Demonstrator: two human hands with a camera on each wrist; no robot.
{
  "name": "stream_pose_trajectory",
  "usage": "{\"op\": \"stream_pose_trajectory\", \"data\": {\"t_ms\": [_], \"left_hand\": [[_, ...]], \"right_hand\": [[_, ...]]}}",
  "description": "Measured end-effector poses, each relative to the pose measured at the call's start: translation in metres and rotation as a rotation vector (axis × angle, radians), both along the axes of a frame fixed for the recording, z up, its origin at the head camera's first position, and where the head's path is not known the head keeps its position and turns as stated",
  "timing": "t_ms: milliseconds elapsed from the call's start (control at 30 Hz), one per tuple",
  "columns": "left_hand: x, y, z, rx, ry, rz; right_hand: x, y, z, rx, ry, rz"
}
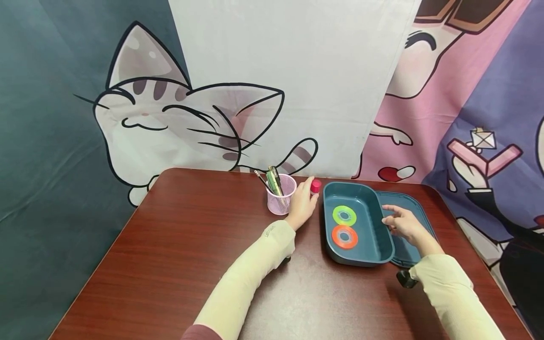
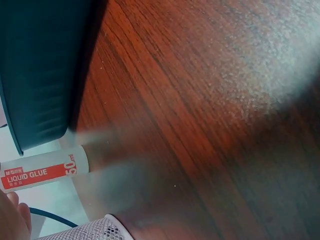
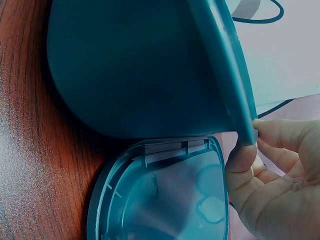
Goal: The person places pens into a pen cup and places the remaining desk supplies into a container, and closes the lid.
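Observation:
My left hand (image 1: 301,206) grips a liquid glue bottle between the pen holder and the blue-green box. Its red cap (image 1: 315,185) shows above the fingers in the head view. The white bottle (image 2: 47,170) with a red label appears in the left wrist view, fingers curled at its side. With thumb and fingers, my right hand (image 1: 405,225) pinches the right rim of the box (image 3: 245,115). Inside the box (image 1: 369,236) lie a green tape roll (image 1: 344,210) and an orange tape roll (image 1: 344,231), side by side on its floor.
A pink mesh pen holder (image 1: 280,201) with several pens stands left of my left hand. The box's lid (image 1: 414,208) lies on the table at the right, partly behind the box. The brown table (image 1: 182,236) ends at a cloth with cartoon drawings.

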State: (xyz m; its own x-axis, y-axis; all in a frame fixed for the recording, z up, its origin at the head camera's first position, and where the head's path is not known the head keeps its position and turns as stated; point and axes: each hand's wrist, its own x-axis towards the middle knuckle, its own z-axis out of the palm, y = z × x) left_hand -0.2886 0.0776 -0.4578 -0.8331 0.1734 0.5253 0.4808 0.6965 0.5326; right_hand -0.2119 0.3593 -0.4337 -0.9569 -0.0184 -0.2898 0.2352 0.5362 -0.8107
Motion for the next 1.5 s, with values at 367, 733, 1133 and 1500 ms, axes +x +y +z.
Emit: {"op": "stream_pose_trajectory", "data": {"t_ms": [367, 733, 1133, 1500], "left_hand": [[0.0, 0.0, -0.002, -0.017, 0.011, 0.007], [0.0, 0.0, 0.01, -0.048, 0.037, -0.07], [0.0, 0.003, 0.031, -0.043, 0.069, -0.095], [0.005, 0.01, 0.051, 0.01, 0.111, -0.114]], "right_hand": [[0.0, 0.0, -0.001, 0.0, 0.005, 0.001], [0.0, 0.001, -0.002, -0.009, 0.008, 0.0], [-0.001, 0.002, -0.002, -0.013, 0.009, 0.007], [-0.001, 0.001, -0.002, -0.003, 0.011, 0.002]]}}
